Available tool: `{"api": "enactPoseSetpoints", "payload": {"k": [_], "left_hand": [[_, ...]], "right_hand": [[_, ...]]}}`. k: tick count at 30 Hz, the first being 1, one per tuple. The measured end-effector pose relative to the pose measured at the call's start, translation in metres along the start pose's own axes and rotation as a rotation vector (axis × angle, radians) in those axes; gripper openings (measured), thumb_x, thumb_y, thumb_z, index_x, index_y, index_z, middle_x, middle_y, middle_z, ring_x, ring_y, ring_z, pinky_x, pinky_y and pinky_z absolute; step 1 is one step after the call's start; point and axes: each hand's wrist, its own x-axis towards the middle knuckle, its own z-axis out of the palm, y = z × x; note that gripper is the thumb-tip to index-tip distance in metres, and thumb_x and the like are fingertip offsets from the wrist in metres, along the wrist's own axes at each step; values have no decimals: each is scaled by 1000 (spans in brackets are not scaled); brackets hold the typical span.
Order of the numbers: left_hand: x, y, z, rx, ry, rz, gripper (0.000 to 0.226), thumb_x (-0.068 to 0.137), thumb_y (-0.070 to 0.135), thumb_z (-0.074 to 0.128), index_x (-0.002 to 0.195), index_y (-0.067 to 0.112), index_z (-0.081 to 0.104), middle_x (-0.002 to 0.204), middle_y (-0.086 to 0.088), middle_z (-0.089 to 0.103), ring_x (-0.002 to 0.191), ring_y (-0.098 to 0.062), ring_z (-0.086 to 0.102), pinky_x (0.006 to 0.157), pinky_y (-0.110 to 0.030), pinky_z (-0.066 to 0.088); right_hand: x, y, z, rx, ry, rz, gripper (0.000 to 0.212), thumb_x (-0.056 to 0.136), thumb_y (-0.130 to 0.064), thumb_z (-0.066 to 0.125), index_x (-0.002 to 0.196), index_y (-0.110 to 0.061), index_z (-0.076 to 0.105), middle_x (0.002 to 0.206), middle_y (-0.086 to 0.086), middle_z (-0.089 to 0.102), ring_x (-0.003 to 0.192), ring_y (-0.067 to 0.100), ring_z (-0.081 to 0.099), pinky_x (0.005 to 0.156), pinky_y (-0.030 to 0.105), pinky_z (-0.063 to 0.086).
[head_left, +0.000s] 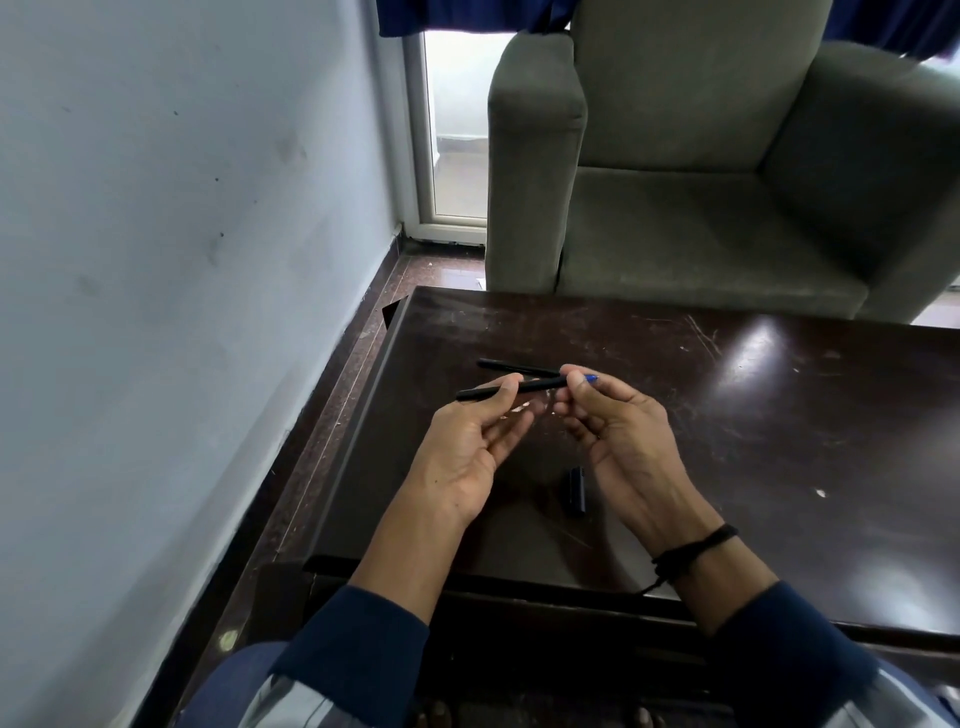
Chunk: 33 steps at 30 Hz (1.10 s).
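Note:
A thin black pen (535, 386) with a blue tip is held level above the dark wooden table (779, 415). My left hand (472, 441) pinches its left part between thumb and fingertips, palm up. My right hand (618, 431) pinches its right end, where the blue tip pokes out past the fingers. A second black pen (514, 367) lies on the table just behind the held one. A short dark cap (575, 490) lies on the table between my wrists.
A grey armchair (727, 156) stands against the table's far edge. A pale wall (182, 260) runs along the left, with a strip of dark floor between it and the table. A glass door (457, 130) is at the back.

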Motion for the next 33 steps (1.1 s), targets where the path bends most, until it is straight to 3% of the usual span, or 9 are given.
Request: {"api": "enactPoseSetpoints", "payload": {"k": [8, 12, 15, 17, 20, 25, 30, 33], "left_hand": [[-5, -6, 4, 483, -73, 73, 21, 96, 21, 68, 112, 10, 74, 103, -6, 79, 98, -23, 75, 87, -31, 60], [-5, -4, 1, 539, -39, 99, 18, 97, 22, 66, 109, 11, 75, 100, -5, 79, 98, -24, 75, 87, -31, 60], [-3, -2, -1, 532, -3, 100, 17, 98, 20, 65, 107, 11, 76, 98, -5, 79, 99, -26, 74, 87, -32, 61], [-2, -1, -2, 526, 7, 99, 17, 98, 20, 64, 107, 11, 76, 98, -6, 79, 100, -27, 74, 86, -31, 61], [-2, -1, -2, 528, 11, 97, 17, 99, 19, 63, 107, 10, 75, 98, -7, 79, 100, -27, 74, 86, -31, 61], [-2, -2, -3, 530, 10, 97, 16, 99, 18, 62, 106, 11, 75, 98, -6, 79, 100, -27, 74, 87, -33, 61], [-2, -1, -3, 523, 14, 106, 16, 99, 18, 63, 106, 10, 76, 98, -8, 79, 95, -25, 75, 83, -30, 61], [-3, 0, -4, 519, 15, 107, 16, 99, 18, 63, 106, 10, 75, 98, -8, 79, 94, -23, 75, 82, -28, 61]], "right_hand": [[13, -22, -18, -75, 233, -183, 20, 100, -27, 65, 84, -15, 65, 79, 2, 69, 61, 10, 65, 51, 19, 49], [24, -46, -43, -386, 275, -203, 24, 95, -31, 73, 88, -9, 71, 64, 1, 58, 48, 7, 51, 44, 18, 42], [30, -52, -66, -815, 264, -166, 29, 89, -42, 76, 76, -17, 73, 55, -9, 63, 50, 7, 58, 56, 31, 52], [36, -51, -79, -1094, 326, -122, 33, 84, -55, 75, 77, -23, 74, 67, -7, 71, 68, 17, 69, 74, 41, 59], [38, -52, -85, -1372, 372, 2, 36, 85, -61, 72, 93, -25, 74, 88, 2, 73, 85, 29, 69, 77, 34, 53], [30, -52, -83, -1553, 342, 125, 34, 90, -52, 71, 108, -23, 72, 96, 8, 59, 103, 37, 64, 80, 34, 44], [29, -51, -79, -1601, 303, 145, 39, 92, -52, 69, 115, -22, 71, 115, 13, 69, 106, 36, 64, 79, 34, 44], [29, -51, -77, -1595, 296, 130, 34, 93, -51, 68, 109, -22, 73, 102, 10, 65, 93, 32, 59, 79, 34, 44]]}}
